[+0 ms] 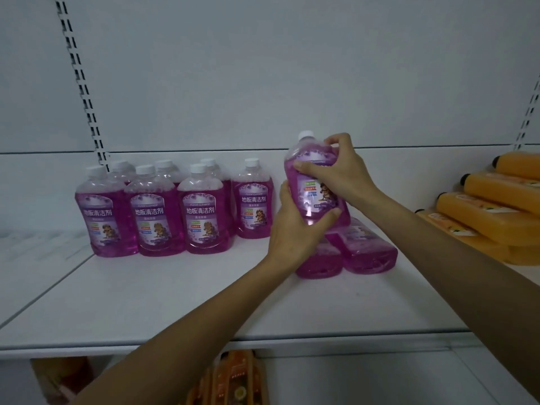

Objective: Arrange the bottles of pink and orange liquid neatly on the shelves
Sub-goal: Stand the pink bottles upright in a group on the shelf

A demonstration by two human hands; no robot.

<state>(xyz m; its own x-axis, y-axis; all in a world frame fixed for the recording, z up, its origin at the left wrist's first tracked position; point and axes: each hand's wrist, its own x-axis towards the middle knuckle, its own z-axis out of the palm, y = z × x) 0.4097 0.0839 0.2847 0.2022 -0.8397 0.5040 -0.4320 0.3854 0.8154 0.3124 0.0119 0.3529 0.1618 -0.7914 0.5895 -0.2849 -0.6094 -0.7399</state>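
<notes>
Both my hands hold one pink bottle (pixel 314 197) with a white cap, lifted above the white shelf (pixel 175 293). My left hand (pixel 295 232) grips its lower part from the left. My right hand (pixel 336 168) grips its shoulder from the right. Under it two pink bottles (pixel 365 249) lie on their sides. Several pink bottles (pixel 155 209) stand upright in rows at the back left. Several orange bottles (pixel 491 211) lie stacked on their sides at the right edge.
A slotted upright (pixel 84 92) runs up the back wall at the left, another (pixel 529 112) at the far right. Below the shelf's front edge, orange packages (pixel 233 378) sit on a lower shelf.
</notes>
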